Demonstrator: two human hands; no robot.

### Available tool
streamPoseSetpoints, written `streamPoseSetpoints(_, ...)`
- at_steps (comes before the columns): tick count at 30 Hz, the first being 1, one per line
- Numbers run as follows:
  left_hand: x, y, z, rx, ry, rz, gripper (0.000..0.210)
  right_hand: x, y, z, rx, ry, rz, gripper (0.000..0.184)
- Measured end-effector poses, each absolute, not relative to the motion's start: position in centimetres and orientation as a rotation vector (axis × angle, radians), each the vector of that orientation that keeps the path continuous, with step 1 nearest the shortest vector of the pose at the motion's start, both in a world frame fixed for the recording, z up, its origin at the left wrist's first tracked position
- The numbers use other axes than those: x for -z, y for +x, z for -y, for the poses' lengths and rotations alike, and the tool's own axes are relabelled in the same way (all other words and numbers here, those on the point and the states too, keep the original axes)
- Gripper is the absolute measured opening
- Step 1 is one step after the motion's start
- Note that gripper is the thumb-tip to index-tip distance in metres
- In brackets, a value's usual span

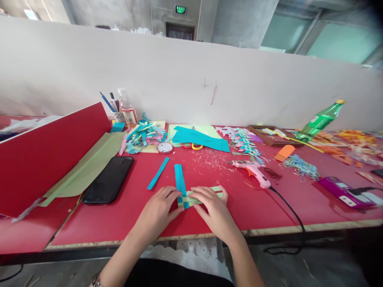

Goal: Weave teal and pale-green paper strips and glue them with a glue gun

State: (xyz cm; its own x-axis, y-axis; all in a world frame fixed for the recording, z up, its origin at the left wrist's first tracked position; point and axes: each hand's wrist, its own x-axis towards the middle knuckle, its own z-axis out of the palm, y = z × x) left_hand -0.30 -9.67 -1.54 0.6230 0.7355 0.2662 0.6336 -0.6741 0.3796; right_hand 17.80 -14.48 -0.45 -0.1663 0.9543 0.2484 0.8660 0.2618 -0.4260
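Blue paper strips [180, 177] cross pale green paper strips [216, 190] on the red table, making a small woven check where they meet. My left hand [161, 207] grips the left edge of this weave between thumb and fingers. From the other side, my right hand [211, 205] closes over the pale green strips, its fingertips and thumb at the right of the check. Parts of the strips are hidden beneath my right fingers. A loose blue strip [158, 173] lies just beyond my left hand.
A black phone [108, 180] lies left, beside a red upright panel [56, 159]. A pink glue gun [253, 172] with a trailing black cord rests right. Behind are paper scraps [143, 135], blue sheets [200, 138], yellow-handled scissors [196, 147] and a tilted green bottle [321, 121].
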Motion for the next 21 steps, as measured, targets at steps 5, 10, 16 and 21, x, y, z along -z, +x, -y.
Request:
streamPoseSetpoints(5, 1.69, -0.43, 9.79, -0.625, 2.625, -1.106, 0.021, 0.52, 17.8, 14.54, -0.199, -1.663, 2.082, 0.024)
streamPoseSetpoints(10, 1.6, -0.41, 9.97, -0.635, 2.699, -1.089, 0.017, 0.64, 17.82, 14.52, -0.191, -1.655, 2.087, 0.024)
streamPoseSetpoints(16, 1.15, -0.09, 9.99, -0.504, 2.746, -0.986, 0.018, 0.71, 17.84, 14.49, -0.166, -1.672, 2.098, 0.023)
streamPoseSetpoints(21, 0.79, 0.09, 10.09, -0.431, 2.777, -1.029, 0.017, 0.58, 17.67, 14.47, -0.197, -1.739, 1.997, 0.018)
